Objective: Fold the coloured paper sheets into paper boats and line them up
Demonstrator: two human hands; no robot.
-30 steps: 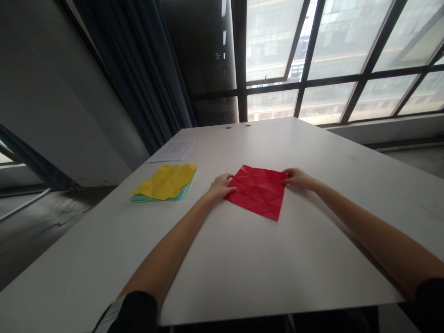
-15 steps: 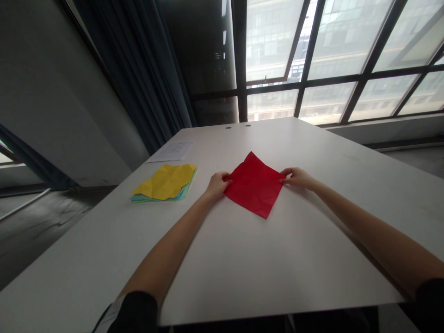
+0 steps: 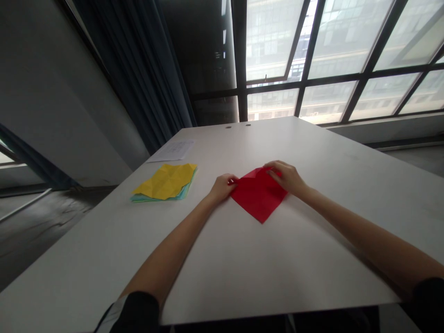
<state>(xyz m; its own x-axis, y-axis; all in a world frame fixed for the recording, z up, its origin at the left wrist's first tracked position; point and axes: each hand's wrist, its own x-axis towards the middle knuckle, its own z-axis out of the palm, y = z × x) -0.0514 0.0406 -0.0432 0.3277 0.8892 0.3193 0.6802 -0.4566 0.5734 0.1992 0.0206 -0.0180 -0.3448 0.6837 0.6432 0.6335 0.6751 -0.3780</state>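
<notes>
A square sheet of red paper [image 3: 258, 194] lies on the white table between my hands, one corner pointing toward me. Its far corner is bent over toward the middle, so the top edge looks straight. My left hand [image 3: 224, 186] pinches the left corner between thumb and fingers. At the far edge, right of the middle, my right hand [image 3: 285, 176] has its thumb and fingers closed on the paper. The right corner is partly hidden behind this hand.
To the left rests a stack of coloured paper, a creased yellow sheet [image 3: 168, 180] on top and blue-green sheets [image 3: 180, 195] beneath. A printed white page [image 3: 172, 151] lies farther back. The white table [image 3: 243, 273] ends near me at its front edge.
My right hand has moved from the right corner to the far edge, and the far corner has come down toward me. The left hand and the paper have shifted slightly right.
</notes>
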